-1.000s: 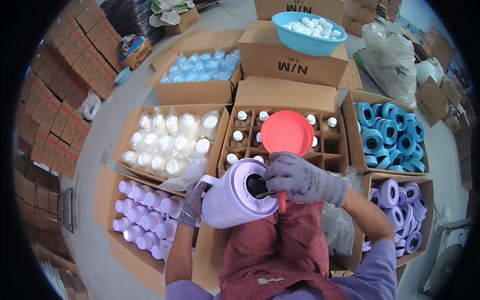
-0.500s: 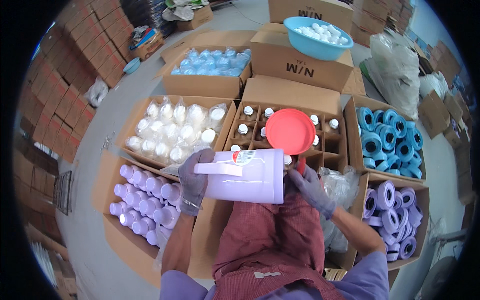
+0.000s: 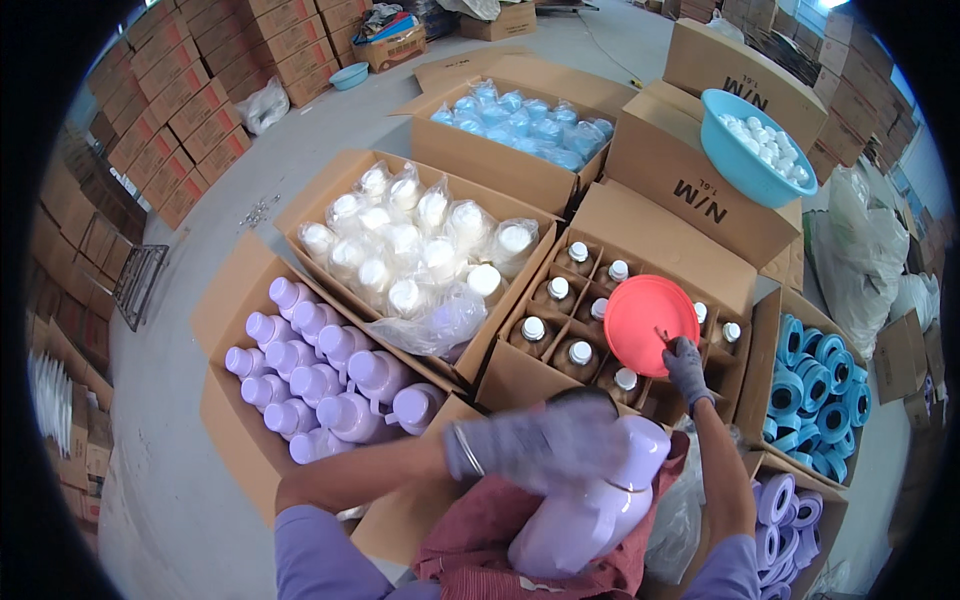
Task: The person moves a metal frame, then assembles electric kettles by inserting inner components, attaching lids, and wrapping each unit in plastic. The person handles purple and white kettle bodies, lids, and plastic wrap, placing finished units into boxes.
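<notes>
A lilac jug point(image 3: 570, 528) with a lilac top leans tilted across my lap, its upper end toward the carton. Above it sweeps my left hand point(image 3: 540, 447), gloved in grey; motion smears its fingers, so their grip is unclear. A dark round piece point(image 3: 583, 402) shows partly behind that hand. My right hand point(image 3: 688, 370), also gloved, is at the edge of a red round dish point(image 3: 640, 310), with its fingers pinched together beside small dark bits. What they hold is too small to make out. The dish rests on white-capped bottles point(image 3: 558, 290) in a divided carton.
Lilac jugs point(image 3: 345, 415) fill a carton at left; bagged white ones point(image 3: 400, 240) stand behind. Bagged blue pieces point(image 3: 530, 125) lie farther back. Blue rings point(image 3: 815, 385) and lilac rings point(image 3: 775, 510) fill cartons at right. A blue basin point(image 3: 735, 150) holds white caps.
The jug has gone from lying sideways in my left hand to leaning on my lap. My left hand has moved right, and my right hand has reached out to the red dish. The view has shifted.
</notes>
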Demonstrator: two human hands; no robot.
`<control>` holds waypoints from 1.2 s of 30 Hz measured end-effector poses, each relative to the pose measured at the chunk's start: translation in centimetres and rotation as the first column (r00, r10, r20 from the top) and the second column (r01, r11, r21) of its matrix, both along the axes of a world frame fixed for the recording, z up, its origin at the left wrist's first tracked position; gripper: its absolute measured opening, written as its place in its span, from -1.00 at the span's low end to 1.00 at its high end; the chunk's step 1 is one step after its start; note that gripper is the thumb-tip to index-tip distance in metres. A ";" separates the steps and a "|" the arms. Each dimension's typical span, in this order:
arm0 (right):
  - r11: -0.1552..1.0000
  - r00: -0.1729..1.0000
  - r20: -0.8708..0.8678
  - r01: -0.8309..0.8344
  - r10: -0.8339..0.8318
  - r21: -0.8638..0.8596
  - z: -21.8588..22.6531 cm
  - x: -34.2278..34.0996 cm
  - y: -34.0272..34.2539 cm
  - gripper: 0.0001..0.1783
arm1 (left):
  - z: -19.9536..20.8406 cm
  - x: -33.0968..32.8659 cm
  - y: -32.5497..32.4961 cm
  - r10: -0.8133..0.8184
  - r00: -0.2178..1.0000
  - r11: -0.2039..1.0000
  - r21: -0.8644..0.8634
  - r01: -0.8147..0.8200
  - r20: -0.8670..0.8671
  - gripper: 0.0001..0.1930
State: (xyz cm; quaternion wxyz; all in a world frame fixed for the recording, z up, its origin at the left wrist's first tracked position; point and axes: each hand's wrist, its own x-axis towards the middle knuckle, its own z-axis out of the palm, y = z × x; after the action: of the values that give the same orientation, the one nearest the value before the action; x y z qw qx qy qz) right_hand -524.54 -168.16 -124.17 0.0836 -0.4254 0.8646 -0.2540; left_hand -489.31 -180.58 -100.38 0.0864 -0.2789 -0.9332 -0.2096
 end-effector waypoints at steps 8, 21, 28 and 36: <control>0.934 0.963 0.112 -0.203 0.245 -0.293 5.8 7.3 -2.8 -0.62 | -17.9 -2.4 -30.0 0.954 0.133 0.144 -0.021 -0.989 0.268 -0.54; 0.976 0.946 0.298 -0.068 0.129 -0.207 7.8 9.5 1.3 -0.58 | -15.1 -11.1 -29.8 0.628 0.583 -0.228 0.838 -0.495 0.515 -0.78; 0.816 0.942 -0.103 -0.329 0.319 -0.476 11.5 11.9 -8.7 0.15 | 5.7 -2.7 -29.6 0.595 0.784 0.494 0.850 -0.183 -0.177 -0.47; 0.669 0.625 0.615 0.191 0.481 -0.718 13.6 8.5 -13.0 -0.45 | 3.6 -6.8 -16.5 0.852 0.523 0.203 0.913 -0.354 0.014 -0.55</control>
State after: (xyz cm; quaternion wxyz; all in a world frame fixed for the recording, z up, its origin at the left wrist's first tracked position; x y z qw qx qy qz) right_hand -516.04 -181.11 -110.62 0.2882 -0.3471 0.5254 -0.7214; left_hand -496.10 -197.07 -96.73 0.5264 0.1683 -0.6739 -0.4904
